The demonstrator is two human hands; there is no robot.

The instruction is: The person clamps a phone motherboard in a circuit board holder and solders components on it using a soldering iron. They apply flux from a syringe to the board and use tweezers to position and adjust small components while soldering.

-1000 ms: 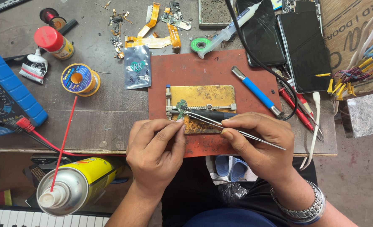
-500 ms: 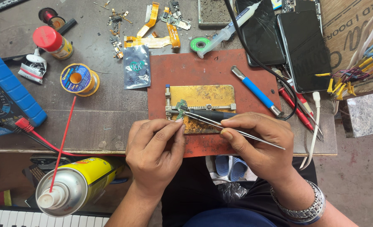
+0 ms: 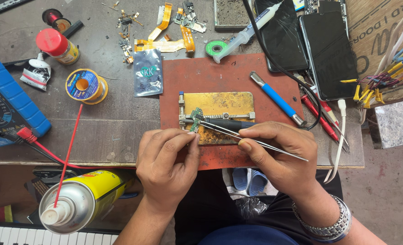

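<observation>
A small green circuit board (image 3: 194,119) is clamped at the left end of a brass-coloured holder plate (image 3: 219,104) on a red mat (image 3: 201,75). My right hand (image 3: 278,152) grips thin metal tweezers (image 3: 256,141), and a dark soldering iron handle (image 3: 228,124) runs along under them; both tips meet at the board. My left hand (image 3: 167,165) rests on the mat's front edge, its fingertips touching the holder just below the board.
A blue-handled tool (image 3: 277,99), red probes (image 3: 319,119) and two dark phones (image 3: 328,47) lie to the right. A solder spool (image 3: 85,86), red-capped bottle (image 3: 58,45), blue meter (image 3: 6,109), flex cables (image 3: 165,43) and a foil pouch (image 3: 148,72) sit left. A yellow spray can (image 3: 81,199) stands below the table edge.
</observation>
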